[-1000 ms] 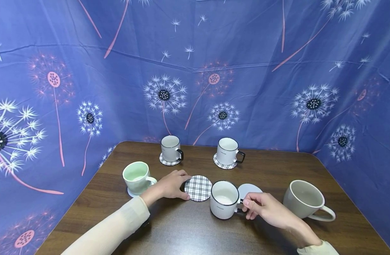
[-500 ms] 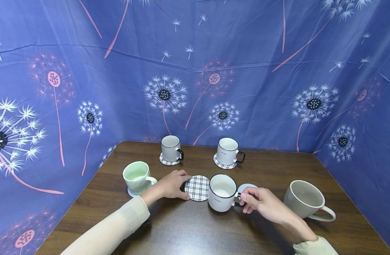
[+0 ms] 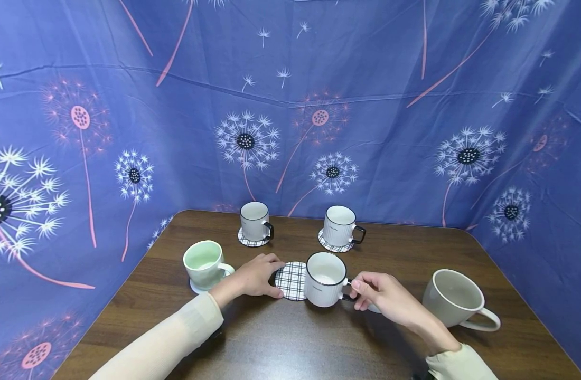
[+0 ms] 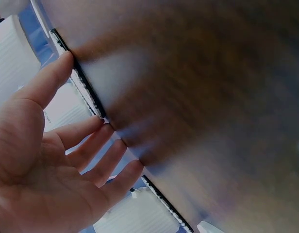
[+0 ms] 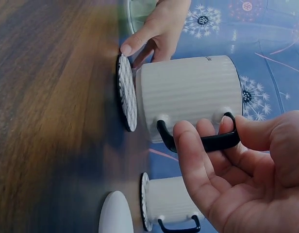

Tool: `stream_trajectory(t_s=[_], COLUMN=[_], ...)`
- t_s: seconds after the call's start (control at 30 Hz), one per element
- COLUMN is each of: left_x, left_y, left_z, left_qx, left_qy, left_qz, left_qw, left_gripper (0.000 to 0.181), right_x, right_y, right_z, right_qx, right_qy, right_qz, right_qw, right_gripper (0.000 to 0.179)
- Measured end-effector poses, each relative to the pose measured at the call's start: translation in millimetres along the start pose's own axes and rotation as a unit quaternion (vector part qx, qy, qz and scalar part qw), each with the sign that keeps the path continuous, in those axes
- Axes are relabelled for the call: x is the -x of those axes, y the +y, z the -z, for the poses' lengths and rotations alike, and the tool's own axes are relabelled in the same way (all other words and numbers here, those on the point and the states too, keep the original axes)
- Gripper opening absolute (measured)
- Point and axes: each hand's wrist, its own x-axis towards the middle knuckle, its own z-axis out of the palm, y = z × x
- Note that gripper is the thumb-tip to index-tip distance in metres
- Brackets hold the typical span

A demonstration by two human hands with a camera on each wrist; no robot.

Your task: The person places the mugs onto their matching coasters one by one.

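My right hand (image 3: 387, 298) pinches the black handle (image 5: 220, 141) of a white ribbed mug (image 3: 322, 290) with a dark rim, thumb on one end of the handle. The mug overlaps the right part of a black-and-white plaid round coaster (image 3: 288, 281) in the head view. In the right wrist view its base is close over that coaster, slightly tilted. My left hand (image 3: 254, 277) rests beside the coaster; its thumb and index fingertip touch the coaster's left edge, the other fingers loosely extended in the left wrist view. The mug's inside looks bare.
Two similar mugs stand on plaid coasters at the back, one left (image 3: 254, 221), one right (image 3: 338, 227). A green mug (image 3: 202, 266) sits on a coaster left of my left arm. A large beige mug (image 3: 449, 295) stands right. A plain pale coaster (image 5: 116, 213) lies partly under my right hand.
My right hand has carried the mug left and away from me, from beside the plaid coaster to over its right part. The left hand has stayed at the coaster's edge.
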Motion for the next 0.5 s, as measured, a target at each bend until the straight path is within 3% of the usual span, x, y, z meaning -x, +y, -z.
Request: stream_trajectory(t_s=[0.5], left_x=[-0.7], left_y=[0.0], left_z=[-0.1], left_qx=[-0.001], left_qy=[-0.006], left_qz=[0.005], left_qw=[1.0], left_gripper=[0.078], right_x=[-16.8], right_y=[-4], right_z=[-5], right_qx=[-0.016], right_qy=[0.024], right_qz=[0.003], right_qw=[0.9996], right_gripper=[0.027])
